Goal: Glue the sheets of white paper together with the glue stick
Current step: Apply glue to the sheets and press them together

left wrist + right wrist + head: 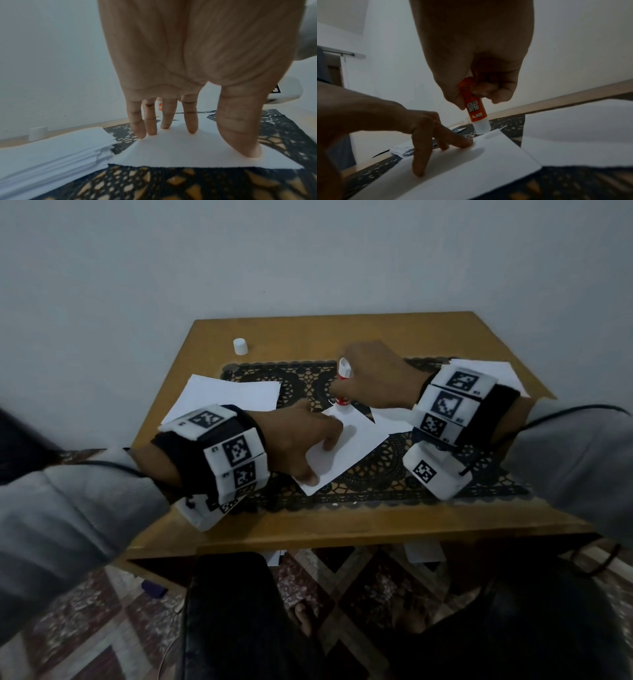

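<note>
A white sheet of paper (346, 450) (188, 152) (471, 169) lies on the black lace mat in the middle of the table. My left hand (308, 440) (180, 128) (426, 142) presses it flat with straight, spread fingers. My right hand (373, 378) (479, 88) grips an orange and white glue stick (343, 386) (476, 112), held upright with its tip down on the sheet's far corner. The stick also shows between my left fingers (159, 106). Its white cap (240, 346) (37, 133) stands alone at the table's back left.
A stack of white sheets (226, 398) (51, 155) lies on the left of the lace mat (376, 477). More white paper (489, 371) (582, 135) lies on the right under my right wrist. The wooden table (308, 529) stands against a pale wall.
</note>
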The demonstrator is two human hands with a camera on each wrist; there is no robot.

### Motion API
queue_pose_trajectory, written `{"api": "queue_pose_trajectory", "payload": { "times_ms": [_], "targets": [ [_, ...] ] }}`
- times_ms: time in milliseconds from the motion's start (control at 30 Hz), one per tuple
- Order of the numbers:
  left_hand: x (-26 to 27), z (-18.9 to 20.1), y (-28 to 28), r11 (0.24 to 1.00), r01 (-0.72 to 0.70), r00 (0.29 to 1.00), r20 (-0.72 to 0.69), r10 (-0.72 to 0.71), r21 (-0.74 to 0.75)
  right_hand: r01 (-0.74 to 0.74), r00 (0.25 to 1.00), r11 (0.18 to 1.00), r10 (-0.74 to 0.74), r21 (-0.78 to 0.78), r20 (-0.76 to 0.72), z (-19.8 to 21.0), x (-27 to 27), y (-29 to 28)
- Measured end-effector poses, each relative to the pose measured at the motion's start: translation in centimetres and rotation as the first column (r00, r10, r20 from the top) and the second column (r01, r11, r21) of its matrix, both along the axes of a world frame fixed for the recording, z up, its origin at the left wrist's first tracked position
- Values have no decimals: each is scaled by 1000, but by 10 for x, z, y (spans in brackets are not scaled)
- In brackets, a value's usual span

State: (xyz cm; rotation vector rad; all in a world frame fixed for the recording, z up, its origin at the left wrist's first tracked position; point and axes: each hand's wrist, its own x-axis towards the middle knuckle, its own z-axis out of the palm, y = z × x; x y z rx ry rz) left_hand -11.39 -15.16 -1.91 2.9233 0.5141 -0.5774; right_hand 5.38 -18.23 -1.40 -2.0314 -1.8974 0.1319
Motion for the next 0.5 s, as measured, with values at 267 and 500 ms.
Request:
{"api": "queue_pose_trajectory", "payload": {
  "times_ms": [267,500],
  "targets": [
    [1,-1,2,1000,-11,1000,-3,11,1,-15,1000,998,13,-66,-27,-3,-2,4],
    [2,-1,1,1000,-18,1000,-3,18,10,-29,998,994,23,-101,-57,-1,2,-11]
  ]
}}
